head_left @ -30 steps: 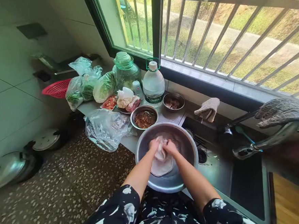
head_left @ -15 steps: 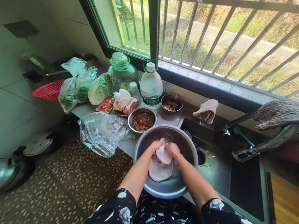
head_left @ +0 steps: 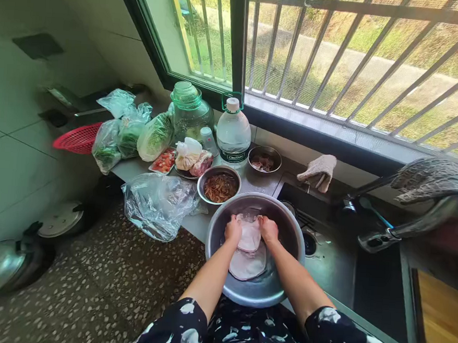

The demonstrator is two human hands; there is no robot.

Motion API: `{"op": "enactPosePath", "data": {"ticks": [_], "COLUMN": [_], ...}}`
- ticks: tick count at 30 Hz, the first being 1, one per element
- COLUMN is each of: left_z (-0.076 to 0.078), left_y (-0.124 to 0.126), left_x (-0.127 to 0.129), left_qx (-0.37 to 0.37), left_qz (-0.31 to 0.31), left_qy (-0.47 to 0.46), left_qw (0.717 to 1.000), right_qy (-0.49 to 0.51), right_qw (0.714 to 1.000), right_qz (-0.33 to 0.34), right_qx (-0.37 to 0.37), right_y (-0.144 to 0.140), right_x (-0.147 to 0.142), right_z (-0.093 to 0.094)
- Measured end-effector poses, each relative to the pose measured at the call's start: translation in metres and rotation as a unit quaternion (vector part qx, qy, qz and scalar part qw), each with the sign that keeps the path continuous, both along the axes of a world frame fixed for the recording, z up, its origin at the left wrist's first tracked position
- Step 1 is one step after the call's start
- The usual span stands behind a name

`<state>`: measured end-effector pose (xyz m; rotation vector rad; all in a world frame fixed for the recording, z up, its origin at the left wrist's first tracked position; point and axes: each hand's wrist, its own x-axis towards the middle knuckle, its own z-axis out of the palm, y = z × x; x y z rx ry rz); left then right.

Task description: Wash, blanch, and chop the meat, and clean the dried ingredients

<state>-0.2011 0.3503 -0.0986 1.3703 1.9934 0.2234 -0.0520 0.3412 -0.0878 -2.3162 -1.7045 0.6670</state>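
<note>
A large steel basin (head_left: 219, 228) stands on the counter edge in front of me. Inside it lies a pale pink slab of raw meat (head_left: 248, 256). My left hand (head_left: 233, 229) grips the slab's upper left edge and my right hand (head_left: 269, 229) grips its upper right edge. The two hands are a palm's width apart, with the slab spread flat between them. Both forearms reach into the basin from below.
Behind the basin sit a steel bowl of brown shreds (head_left: 219, 185), a smaller steel bowl (head_left: 265, 159), a water bottle (head_left: 234, 131), a glass jar (head_left: 187, 109), bagged greens (head_left: 130, 130) and a crumpled plastic bag (head_left: 156, 203). A sink (head_left: 378, 286) with tap (head_left: 413, 226) lies right. Pot lids (head_left: 58, 222) rest on the floor.
My hands were bunched together on the folded slab; now they have pulled apart and the slab is spread flat between them. The camera view shifted slightly.
</note>
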Motion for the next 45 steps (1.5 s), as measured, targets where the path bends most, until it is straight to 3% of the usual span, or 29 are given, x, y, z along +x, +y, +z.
{"op": "enactPosePath", "data": {"ticks": [3, 5, 9, 12, 16, 21, 24, 27, 29, 31, 35, 39, 42, 45], "left_z": [0.003, 0.005, 0.005, 0.004, 0.003, 0.007, 0.012, 0.015, 0.014, 0.012, 0.010, 0.013, 0.015, 0.015], "left_y": [-0.010, -0.012, -0.008, -0.003, 0.001, 0.001, -0.002, -0.007, -0.008, -0.006, 0.005, 0.012, 0.011, 0.009], "left_x": [-0.003, -0.003, 0.002, 0.006, 0.005, -0.007, -0.009, -0.001, 0.007, 0.015, 0.021, 0.017, 0.014, 0.012], "left_qx": [0.025, 0.036, 0.055, 0.053, 0.031, -0.004, -0.026, 0.017, 0.082, 0.109, 0.042, 0.010, 0.002, 0.006], "left_qz": [-0.047, -0.062, -0.024, -0.012, -0.049, -0.136, -0.131, -0.136, -0.162, -0.180, -0.220, -0.239, -0.201, -0.172], "left_qy": [0.022, 0.026, 0.014, 0.011, 0.051, 0.114, 0.131, 0.129, 0.096, 0.051, 0.010, 0.017, 0.023, 0.035], "left_qw": [0.998, 0.997, 0.998, 0.998, 0.997, 0.984, 0.982, 0.982, 0.979, 0.976, 0.975, 0.971, 0.979, 0.984], "right_qy": [-0.064, -0.051, 0.015, 0.007, 0.004, -0.001, -0.034, -0.066, -0.036, 0.055, 0.218, 0.112, 0.002, -0.044], "right_qw": [0.997, 0.996, 0.990, 0.995, 0.995, 0.988, 0.993, 0.998, 0.997, 0.996, 0.974, 0.993, 1.000, 0.994], "right_qz": [0.005, -0.041, -0.141, -0.096, -0.004, -0.077, -0.068, 0.019, 0.068, 0.068, 0.012, -0.032, 0.020, 0.064], "right_qx": [-0.045, -0.052, -0.014, -0.033, -0.097, -0.134, -0.094, -0.005, 0.016, 0.019, 0.055, 0.031, -0.007, -0.073], "right_y": [0.010, 0.015, 0.012, -0.001, -0.006, 0.009, 0.006, -0.002, -0.002, 0.003, 0.016, 0.007, -0.007, -0.012], "right_x": [-0.003, -0.004, -0.007, -0.014, -0.016, -0.005, -0.010, -0.020, -0.023, -0.021, -0.010, -0.004, -0.006, -0.010], "right_z": [0.005, 0.007, 0.006, 0.004, 0.002, 0.007, 0.004, -0.005, -0.011, -0.014, -0.013, -0.005, 0.001, 0.005]}}
